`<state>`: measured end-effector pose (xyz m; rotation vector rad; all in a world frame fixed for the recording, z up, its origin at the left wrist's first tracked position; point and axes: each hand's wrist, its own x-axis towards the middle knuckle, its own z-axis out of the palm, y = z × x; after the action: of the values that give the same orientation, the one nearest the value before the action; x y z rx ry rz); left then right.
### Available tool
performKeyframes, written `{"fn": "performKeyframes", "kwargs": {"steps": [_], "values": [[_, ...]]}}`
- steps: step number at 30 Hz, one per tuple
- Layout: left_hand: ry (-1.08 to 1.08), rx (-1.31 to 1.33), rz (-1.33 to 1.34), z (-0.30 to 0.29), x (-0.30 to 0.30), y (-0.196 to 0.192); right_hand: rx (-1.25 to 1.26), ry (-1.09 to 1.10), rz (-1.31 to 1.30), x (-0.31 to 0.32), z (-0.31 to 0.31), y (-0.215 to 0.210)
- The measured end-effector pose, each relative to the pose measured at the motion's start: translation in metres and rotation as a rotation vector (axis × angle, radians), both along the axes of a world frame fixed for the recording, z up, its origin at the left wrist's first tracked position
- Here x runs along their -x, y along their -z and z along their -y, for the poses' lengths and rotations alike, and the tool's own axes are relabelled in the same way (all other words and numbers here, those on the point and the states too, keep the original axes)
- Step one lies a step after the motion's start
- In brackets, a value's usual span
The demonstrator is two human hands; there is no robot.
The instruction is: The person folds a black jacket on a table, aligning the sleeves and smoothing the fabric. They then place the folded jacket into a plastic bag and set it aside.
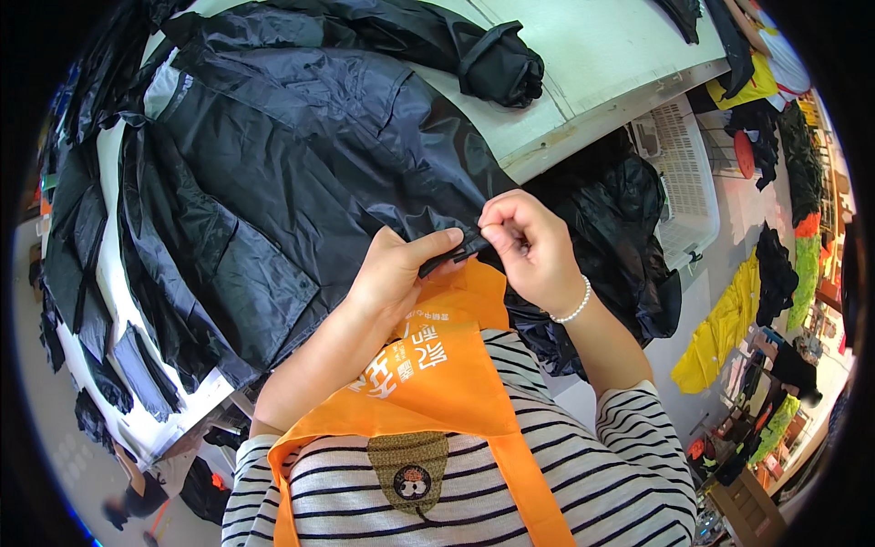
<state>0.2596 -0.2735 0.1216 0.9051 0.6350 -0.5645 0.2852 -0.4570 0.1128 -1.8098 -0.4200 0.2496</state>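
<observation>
A shiny black jacket point(301, 155) lies spread over the white table, one sleeve point(497, 68) stretched out at the far side. Its near edge is lifted in front of my body. My left hand point(396, 264) pinches a folded bit of that edge, thumb on top and fingers underneath. Just to the right, my right hand point(533, 246) closes thumb and forefinger on the same edge, near its corner. Whatever small part may sit between the right fingertips is too hidden to make out. A string of white beads circles my right wrist.
The white table point(602, 73) ends to the right of the jacket. Below it, more black garments point(602, 210) are heaped beside a white plastic crate point(679, 173). Further dark pieces point(77, 237) hang along the left. Yellow cloth point(720, 319) lies on the floor at right, and people work nearby.
</observation>
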Motion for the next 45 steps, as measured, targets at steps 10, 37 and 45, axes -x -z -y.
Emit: {"fn": "performKeyframes", "kwargs": {"steps": [10, 37, 45], "values": [[-0.001, -0.007, -0.011, -0.002, -0.003, -0.004, 0.149, 0.031, -0.106, 0.004, 0.026, -0.016], [0.034, 0.011, 0.052, -0.003, -0.003, -0.005, 0.181, -0.071, 0.220, -0.006, 0.013, -0.014], [0.014, 0.031, 0.004, -0.004, -0.004, -0.003, 0.057, -0.006, -0.012, -0.013, 0.018, -0.024]]}}
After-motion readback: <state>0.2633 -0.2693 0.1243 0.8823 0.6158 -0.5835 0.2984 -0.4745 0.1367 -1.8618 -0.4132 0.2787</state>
